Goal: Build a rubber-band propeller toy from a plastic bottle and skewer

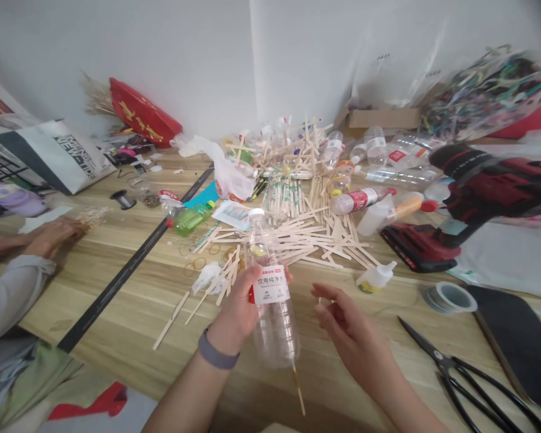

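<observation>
A clear plastic bottle (275,334) with a white cap and a red-and-white label stands out in the middle, its cap toward the far side. My left hand (243,297) is wrapped round it at the label. From the bottle's near end a thin wooden stick (299,391) sticks out toward me. To the right of the bottle, apart from it, is my right hand (342,319), with thumb and fingers curled toward each other; whether something small is between the fingertips cannot be made out. Flat wooden sticks (297,237) lie spread beyond the bottle.
Black scissors (455,367), a tape roll (449,297), a glue bottle (376,278) and a red-black drill (460,210) lie on the right. A green bottle (192,219) is left of centre. Another person's hands (49,234) rest at the far left.
</observation>
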Motion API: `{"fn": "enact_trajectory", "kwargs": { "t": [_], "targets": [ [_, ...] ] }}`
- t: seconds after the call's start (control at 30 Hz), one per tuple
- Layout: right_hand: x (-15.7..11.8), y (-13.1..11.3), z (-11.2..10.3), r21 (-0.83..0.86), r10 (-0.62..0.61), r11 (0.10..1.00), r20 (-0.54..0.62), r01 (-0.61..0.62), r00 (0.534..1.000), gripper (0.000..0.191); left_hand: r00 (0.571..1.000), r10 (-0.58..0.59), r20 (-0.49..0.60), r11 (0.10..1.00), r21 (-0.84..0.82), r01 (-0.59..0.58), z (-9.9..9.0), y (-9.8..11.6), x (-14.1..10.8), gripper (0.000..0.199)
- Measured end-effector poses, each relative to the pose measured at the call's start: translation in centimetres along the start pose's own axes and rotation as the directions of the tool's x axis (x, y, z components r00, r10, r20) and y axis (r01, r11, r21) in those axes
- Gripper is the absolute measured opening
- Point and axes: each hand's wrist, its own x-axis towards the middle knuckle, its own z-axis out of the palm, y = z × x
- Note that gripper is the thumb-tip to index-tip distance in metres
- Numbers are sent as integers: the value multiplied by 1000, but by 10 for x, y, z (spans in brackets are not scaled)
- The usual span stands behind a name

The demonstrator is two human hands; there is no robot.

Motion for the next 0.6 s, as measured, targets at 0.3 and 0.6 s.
{"fn": "enact_trajectory", "kwargs": {
  "t": [0.3,0.6],
  "targets": [
    [-49,16,13,334,302,846,342,-415,890,43,955,265,-132,964,56,-260,4,-19,-2,47],
    [-44,23,5,138,409,874,311,-466,858,45,932,341,-122,940,71,-334,-6,-25,0,40]
  ]
}}
